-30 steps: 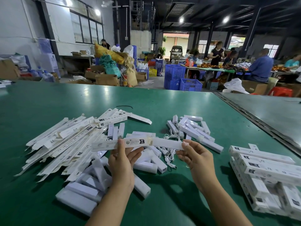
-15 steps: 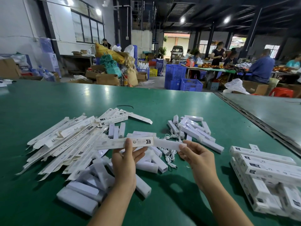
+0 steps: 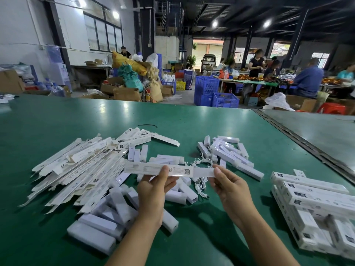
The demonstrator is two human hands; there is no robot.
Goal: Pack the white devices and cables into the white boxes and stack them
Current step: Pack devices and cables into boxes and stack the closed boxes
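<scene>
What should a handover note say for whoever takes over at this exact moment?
Left hand grips the long white box in mid-air; right hand pinches a white device sticking out of its right end.
Flat boxes lie piled at left, loose devices under and beyond the hands, cables between them on the green table.
Done: packed boxes stacked at right.
Left: seat this device, close the box, stack it; many devices remain. Whether a cable is already inside cannot be told.
</scene>
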